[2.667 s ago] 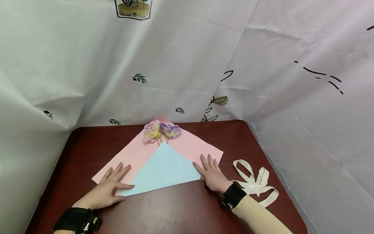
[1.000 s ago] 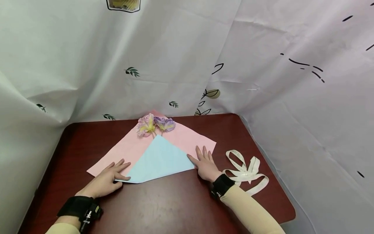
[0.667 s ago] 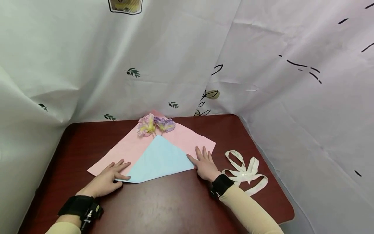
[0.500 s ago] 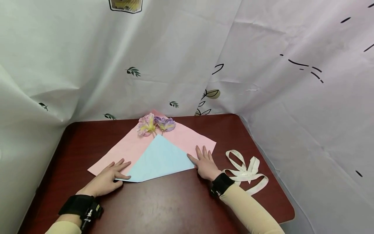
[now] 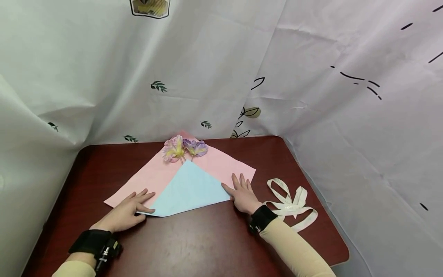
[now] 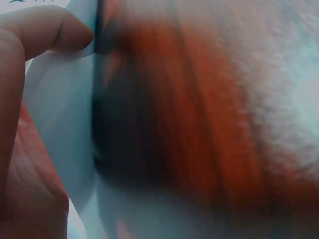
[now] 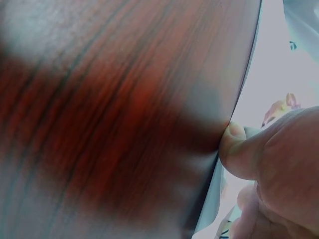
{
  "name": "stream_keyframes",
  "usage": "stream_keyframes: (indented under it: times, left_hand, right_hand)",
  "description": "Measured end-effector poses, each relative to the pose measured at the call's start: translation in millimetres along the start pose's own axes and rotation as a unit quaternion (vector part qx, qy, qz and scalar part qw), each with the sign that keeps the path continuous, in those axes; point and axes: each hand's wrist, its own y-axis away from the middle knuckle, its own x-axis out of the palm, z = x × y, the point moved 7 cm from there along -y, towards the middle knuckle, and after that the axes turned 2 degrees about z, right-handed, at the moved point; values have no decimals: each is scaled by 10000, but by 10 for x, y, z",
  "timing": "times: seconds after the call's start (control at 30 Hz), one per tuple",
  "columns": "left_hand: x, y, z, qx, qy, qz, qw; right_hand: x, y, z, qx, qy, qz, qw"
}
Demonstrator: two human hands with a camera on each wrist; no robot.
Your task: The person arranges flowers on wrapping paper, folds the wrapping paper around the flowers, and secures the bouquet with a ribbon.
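Head view: light-blue triangular paper flap [image 5: 188, 190] overlies pink paper sheet [image 5: 145, 179], below two pastel ruffled flowers [image 5: 174, 148]. Left hand [image 5: 122, 213] and right hand [image 5: 243, 197] touch its ends, fingers extended, grasping nothing. Probable step: flattening the fold; next move needs even pressure. Looped white ribbon [image 5: 290, 209] on red-brown worktop [image 5: 194, 250] bears illegible print.

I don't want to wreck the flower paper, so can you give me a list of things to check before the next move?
1. Left hand on the paper: ok, at the left corner.
2. Right hand on the paper: ok, at the right corner.
3. Pink flower and purple flower on the pink paper: ok, just past the blue paper's tip.
4. Lower stem ends straight: cannot tell, hidden.
5. White ribbon untangled: not ok, it lies in loops on the table.
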Motion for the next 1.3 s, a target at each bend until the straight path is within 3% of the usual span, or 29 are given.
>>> stream_keyframes:
  times: [0.33,0.67,0.83,0.93,1.07,1.2,1.3]
  left_hand:
    - [-68,-17,-52,31,-201,247,9995]
    - [-100,9,-48,90,-143,-165,9997]
    - [-111,-32,-116,216,-481,-68,9986]
    - [-128,-59,-175,333,-768,47,9965]
    - [-157,-73,-257,506,-1060,131,9930]
    - [-195,-93,-353,696,-1397,97,9877]
    - [-247,-124,-469,989,-1783,-72,9790]
  right_hand:
    - [-16,6,24,-36,53,-2,10000]
    - [-19,-27,27,14,65,-81,9999]
    - [-6,-15,56,-74,187,-230,9995]
    - [-19,-14,216,-393,405,-425,9975]
    - [18,-19,643,-1209,744,-529,9885]
    - [174,-72,1042,-1935,785,-143,9778]
    - [298,-127,1169,-1995,807,281,9762]
